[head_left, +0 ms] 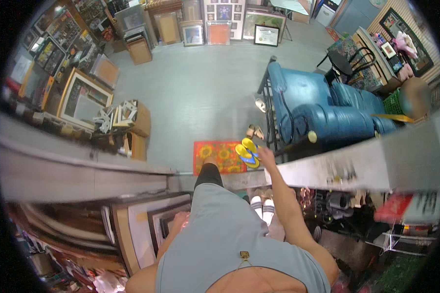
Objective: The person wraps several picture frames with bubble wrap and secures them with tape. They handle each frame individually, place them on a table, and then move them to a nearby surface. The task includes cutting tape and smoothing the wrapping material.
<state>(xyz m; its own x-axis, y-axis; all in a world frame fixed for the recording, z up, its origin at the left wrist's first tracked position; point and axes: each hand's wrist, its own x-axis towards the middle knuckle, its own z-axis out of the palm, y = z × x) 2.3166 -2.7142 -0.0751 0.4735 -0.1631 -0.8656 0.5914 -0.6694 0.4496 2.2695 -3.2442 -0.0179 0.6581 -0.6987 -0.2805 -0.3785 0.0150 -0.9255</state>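
Observation:
My right arm stretches forward, and my right hand (265, 156) is beside a pair of yellow flip-flops (241, 154) with blue straps, at the edge of a white wall panel (318, 168). Its fingers are small and blurred, so I cannot make out their grip or whether they touch anything. My left hand (180, 219) hangs low beside my grey top, next to several picture frames (149, 219) leaning together. Something pinkish shows by it, and my body hides most of its fingers. One leg in black reaches over a red doormat (230, 146) with yellow flowers.
A blue padded sofa (303, 90) on a dark metal frame stands at the right. Beige sandals (254, 131) lie by the mat, and white striped slides (262, 210) sit below the doorway. A cardboard box (141, 119) of frame pieces is at the left; more framed pictures (219, 33) line the back.

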